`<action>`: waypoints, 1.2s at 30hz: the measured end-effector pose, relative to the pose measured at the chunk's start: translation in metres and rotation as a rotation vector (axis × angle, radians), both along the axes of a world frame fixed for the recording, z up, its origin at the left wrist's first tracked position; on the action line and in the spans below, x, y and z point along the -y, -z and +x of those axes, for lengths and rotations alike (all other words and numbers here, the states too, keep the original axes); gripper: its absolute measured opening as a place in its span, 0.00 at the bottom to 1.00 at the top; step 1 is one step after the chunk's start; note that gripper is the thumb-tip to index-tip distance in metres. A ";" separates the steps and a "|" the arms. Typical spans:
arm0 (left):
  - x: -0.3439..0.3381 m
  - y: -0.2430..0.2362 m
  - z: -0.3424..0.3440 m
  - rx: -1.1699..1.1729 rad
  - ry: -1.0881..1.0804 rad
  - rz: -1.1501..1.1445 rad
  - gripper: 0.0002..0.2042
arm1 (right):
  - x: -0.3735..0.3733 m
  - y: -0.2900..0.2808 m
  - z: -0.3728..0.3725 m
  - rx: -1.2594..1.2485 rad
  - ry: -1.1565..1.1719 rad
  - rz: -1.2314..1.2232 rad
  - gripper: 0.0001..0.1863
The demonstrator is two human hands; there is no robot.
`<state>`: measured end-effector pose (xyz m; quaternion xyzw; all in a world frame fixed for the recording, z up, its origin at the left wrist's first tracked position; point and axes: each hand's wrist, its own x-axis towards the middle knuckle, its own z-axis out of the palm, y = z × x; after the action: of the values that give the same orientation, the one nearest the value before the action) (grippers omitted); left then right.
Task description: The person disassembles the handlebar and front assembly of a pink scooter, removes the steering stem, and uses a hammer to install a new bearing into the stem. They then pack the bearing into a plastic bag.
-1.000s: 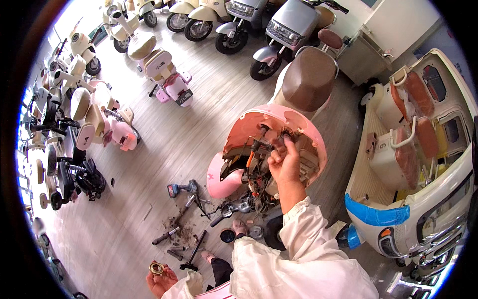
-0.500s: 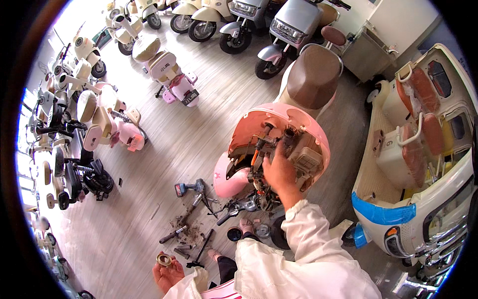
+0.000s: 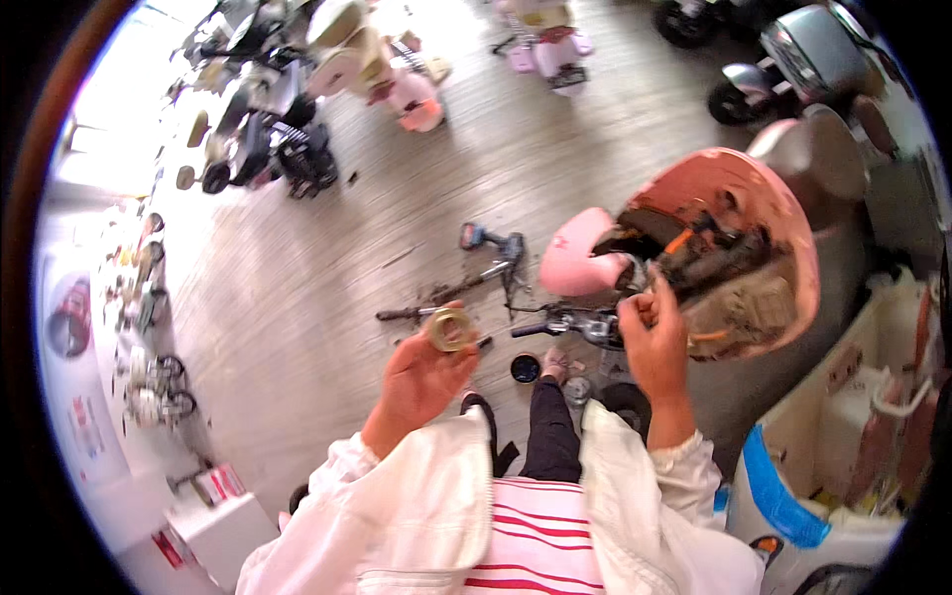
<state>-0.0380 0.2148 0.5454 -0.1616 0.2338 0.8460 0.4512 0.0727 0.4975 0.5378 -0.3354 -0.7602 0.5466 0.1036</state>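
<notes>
My left hand [image 3: 421, 382] is raised palm up and holds a small tan roll of tape [image 3: 451, 329] at its fingertips. My right hand [image 3: 650, 337] is closed on something thin at the open front of a pink scooter [image 3: 739, 248], beside its exposed wiring and an orange part [image 3: 679, 241]; what the fingers pinch is too small to make out. The scooter's pink front fender [image 3: 580, 263] sticks out to the left of that hand. Both arms are in white jacket sleeves.
Tools lie on the wooden floor below the scooter: a cordless drill [image 3: 493, 241], a long wrench [image 3: 436, 297], a black handlebar grip [image 3: 555, 325] and a small round tin [image 3: 525, 368]. A white and blue vehicle [image 3: 843, 446] stands at right; several scooters stand at the back.
My left hand has risen from low near the floor up toward the scooter with the tape roll. The view has swung left and down. My right hand stays at the scooter's open front.
</notes>
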 end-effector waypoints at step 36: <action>0.207 0.042 0.076 0.122 -0.395 -0.172 0.21 | -0.163 0.049 -0.017 1.618 -0.478 1.649 0.27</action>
<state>0.0384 0.0078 0.5037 -0.2930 0.2411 0.8835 0.2748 0.0555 0.6604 0.4884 -0.2652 -0.7716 -0.4761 -0.3281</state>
